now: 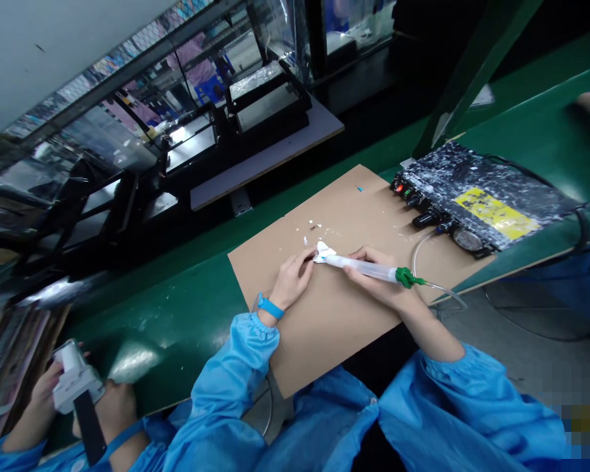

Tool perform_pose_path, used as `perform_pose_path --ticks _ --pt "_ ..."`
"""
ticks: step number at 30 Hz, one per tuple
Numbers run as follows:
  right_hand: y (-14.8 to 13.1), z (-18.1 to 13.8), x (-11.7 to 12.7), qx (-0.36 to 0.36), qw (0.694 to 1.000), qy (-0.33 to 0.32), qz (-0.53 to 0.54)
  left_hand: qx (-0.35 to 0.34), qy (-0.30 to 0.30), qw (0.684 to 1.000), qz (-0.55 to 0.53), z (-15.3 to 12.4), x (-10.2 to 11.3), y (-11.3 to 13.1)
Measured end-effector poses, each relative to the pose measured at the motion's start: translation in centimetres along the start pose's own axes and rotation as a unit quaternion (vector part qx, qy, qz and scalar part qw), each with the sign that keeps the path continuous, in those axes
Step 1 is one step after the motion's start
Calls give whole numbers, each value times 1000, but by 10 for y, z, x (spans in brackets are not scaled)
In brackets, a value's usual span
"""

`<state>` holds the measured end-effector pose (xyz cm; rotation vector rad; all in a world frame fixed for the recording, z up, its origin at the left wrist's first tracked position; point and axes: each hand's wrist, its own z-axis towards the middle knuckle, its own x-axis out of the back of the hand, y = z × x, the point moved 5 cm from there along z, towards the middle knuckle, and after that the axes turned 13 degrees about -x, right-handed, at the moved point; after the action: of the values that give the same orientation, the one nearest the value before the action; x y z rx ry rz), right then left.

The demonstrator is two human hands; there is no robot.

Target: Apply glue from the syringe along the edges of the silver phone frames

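Syringe (366, 267) lies low over the cardboard sheet (324, 334), gripped by the right hand (381, 288); the left hand (292, 278) pinches a white wad (323, 252) at its tip. Probably best: steady barrel, light pinch.

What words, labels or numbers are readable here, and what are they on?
No text reads clearly anywhere.
The yellow label on the black control box: print too blurred to read.
The round gauge on its front: markings too small.
The syringe in the right hand, with the left hand pinching the white wad at its tip: no print visible.
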<state>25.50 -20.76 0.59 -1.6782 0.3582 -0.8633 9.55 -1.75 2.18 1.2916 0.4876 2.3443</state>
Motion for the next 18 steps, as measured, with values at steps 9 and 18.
perform_pose_path --ticks 9,18 --pt "-3 0 0 -7 1000 12 6 -36 40 998 -12 6 1 10" --pt "2 0 3 13 999 28 -23 -9 35 999 14 1 -10 -4"
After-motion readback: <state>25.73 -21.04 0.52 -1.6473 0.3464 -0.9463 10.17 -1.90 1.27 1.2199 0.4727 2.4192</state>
